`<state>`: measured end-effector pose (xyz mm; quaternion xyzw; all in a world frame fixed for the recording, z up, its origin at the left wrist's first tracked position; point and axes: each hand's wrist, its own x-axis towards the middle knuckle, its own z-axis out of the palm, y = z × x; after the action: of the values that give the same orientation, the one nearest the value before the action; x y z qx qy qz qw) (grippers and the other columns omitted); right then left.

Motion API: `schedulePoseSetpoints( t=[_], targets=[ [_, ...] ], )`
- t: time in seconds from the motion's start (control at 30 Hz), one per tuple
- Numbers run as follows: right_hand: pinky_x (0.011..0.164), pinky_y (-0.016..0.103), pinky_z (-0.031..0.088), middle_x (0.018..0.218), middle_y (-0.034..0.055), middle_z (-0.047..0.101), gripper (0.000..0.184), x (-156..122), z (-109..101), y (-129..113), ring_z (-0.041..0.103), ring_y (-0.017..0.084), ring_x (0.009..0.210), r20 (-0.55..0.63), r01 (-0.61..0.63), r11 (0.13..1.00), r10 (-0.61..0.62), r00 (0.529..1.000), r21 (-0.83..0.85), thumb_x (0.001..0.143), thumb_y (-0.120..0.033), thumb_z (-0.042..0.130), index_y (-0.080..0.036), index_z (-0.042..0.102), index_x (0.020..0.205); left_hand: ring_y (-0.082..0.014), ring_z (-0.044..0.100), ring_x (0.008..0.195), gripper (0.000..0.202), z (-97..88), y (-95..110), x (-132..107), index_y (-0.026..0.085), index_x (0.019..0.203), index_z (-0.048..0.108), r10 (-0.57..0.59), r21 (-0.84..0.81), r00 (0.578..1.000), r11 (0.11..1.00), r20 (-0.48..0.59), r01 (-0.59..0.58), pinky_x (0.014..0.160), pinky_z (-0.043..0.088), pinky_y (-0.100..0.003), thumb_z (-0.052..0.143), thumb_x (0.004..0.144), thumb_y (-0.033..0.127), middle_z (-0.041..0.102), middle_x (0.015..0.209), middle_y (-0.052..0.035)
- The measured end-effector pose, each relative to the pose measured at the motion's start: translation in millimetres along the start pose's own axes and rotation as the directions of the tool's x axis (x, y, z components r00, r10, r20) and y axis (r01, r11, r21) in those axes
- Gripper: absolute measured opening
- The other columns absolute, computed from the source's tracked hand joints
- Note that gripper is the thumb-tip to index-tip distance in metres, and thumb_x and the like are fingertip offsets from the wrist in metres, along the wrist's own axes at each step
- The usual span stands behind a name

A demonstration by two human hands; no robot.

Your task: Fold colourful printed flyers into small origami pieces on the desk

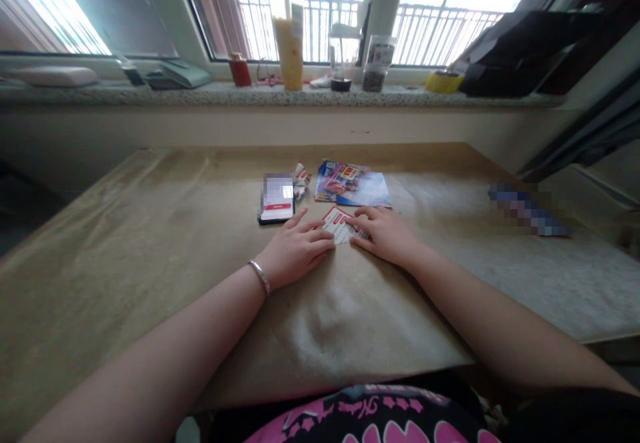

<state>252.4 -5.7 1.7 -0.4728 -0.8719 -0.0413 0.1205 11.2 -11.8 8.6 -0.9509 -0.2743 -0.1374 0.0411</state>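
your left forearm and right forearm are reaching, bare, inward from the lower part of the view. your left hand is lying palm down, fingers slanting rightward, the little finger spreading away from the rest. your right hand is mirroring it, palm down, fingers curving slightly and pointing left. both sets of fingertips are facing each other across a narrow gap.
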Motion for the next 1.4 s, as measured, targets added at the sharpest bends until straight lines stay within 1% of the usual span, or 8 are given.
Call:
schedulePoseSetpoints(
  t=[0.17,0.33,0.53,0.67,0.77,0.9,1.1,1.4],
  targets=[
    [0.092,0.041,0.044,0.124,0.0063,0.058,0.025,2,8,2,0.051,0.025,0.109,-0.113,0.146,0.986,-0.137,0.984,0.077,0.085,-0.031,0.058,-0.028,0.068,0.107,-0.0216,0.050,0.119,0.028,2.8,-2,0,0.024,0.112,0.062,-0.010,0.028,1.000,1.000,0.004,0.009,0.112,0.022,-0.051,0.042,0.093,0.025,0.063,0.120,-0.0017],
    [0.088,0.034,0.046,0.107,0.0038,0.067,0.025,6,11,-3,0.056,0.020,0.099,-0.119,0.286,0.943,-0.269,0.956,0.168,0.088,-0.019,0.049,-0.025,0.070,0.099,-0.0217,0.048,0.120,0.030,3.0,-1,2,0.026,0.120,0.056,-0.006,0.005,0.998,1.000,0.059,0.006,0.112,0.022,-0.052,0.046,0.092,0.026,0.060,0.123,-0.0022],
    [0.084,0.032,0.046,0.101,0.0040,0.068,0.025,7,10,-4,0.057,0.019,0.094,-0.123,0.291,0.939,-0.271,0.955,0.185,0.086,-0.015,0.049,-0.024,0.071,0.095,-0.0224,0.045,0.122,0.032,0.0,-3,1,0.025,0.120,0.056,-0.006,0.009,0.998,1.000,0.060,0.005,0.111,0.022,-0.052,0.047,0.090,0.024,0.059,0.124,-0.0036],
    [0.084,0.032,0.046,0.102,0.0037,0.068,0.027,7,8,-4,0.057,0.018,0.094,-0.107,0.310,0.936,-0.295,0.949,0.168,0.086,-0.015,0.048,-0.025,0.072,0.095,-0.0203,0.054,0.106,0.024,-6.3,-4,2,0.022,0.108,0.062,0.038,0.073,0.996,0.996,0.079,-0.043,0.109,0.026,-0.049,0.045,0.091,0.025,0.064,0.107,-0.0049],
    [0.083,0.032,0.046,0.103,0.0039,0.068,0.027,7,6,-4,0.056,0.019,0.094,-0.090,0.312,0.937,-0.301,0.949,0.157,0.086,-0.016,0.047,-0.024,0.072,0.096,-0.0189,0.055,0.101,0.024,-10.8,-4,3,0.022,0.106,0.063,0.062,0.086,0.994,0.994,0.089,-0.069,0.108,0.027,-0.047,0.044,0.092,0.024,0.065,0.101,-0.0039],
    [0.083,0.033,0.046,0.104,0.0047,0.068,0.028,7,6,-4,0.056,0.019,0.093,-0.091,0.317,0.936,-0.306,0.947,0.154,0.086,-0.016,0.048,-0.024,0.072,0.098,-0.0184,0.055,0.101,0.025,-12.8,-5,2,0.022,0.108,0.062,0.068,0.073,0.993,0.995,0.100,-0.075,0.106,0.029,-0.044,0.045,0.090,0.021,0.065,0.102,-0.0040],
    [0.081,0.033,0.045,0.109,0.0034,0.066,0.033,6,8,-1,0.056,0.019,0.094,-0.079,0.358,0.927,-0.351,0.933,0.107,0.088,-0.018,0.047,-0.032,0.067,0.110,-0.0190,0.054,0.103,0.028,-13.0,-8,-1,0.022,0.109,0.061,0.045,0.057,0.992,0.997,0.120,-0.052,0.106,0.028,-0.044,0.048,0.085,0.016,0.065,0.106,-0.0033],
    [0.081,0.032,0.045,0.107,0.0031,0.066,0.031,7,7,-2,0.056,0.018,0.093,-0.089,0.337,0.933,-0.327,0.941,0.129,0.088,-0.019,0.048,-0.032,0.069,0.107,-0.0196,0.056,0.100,0.025,-19.7,-8,-1,0.021,0.103,0.063,0.063,0.098,0.990,0.992,0.127,-0.075,0.105,0.028,-0.045,0.049,0.084,0.014,0.066,0.102,-0.0047]
  ],
)
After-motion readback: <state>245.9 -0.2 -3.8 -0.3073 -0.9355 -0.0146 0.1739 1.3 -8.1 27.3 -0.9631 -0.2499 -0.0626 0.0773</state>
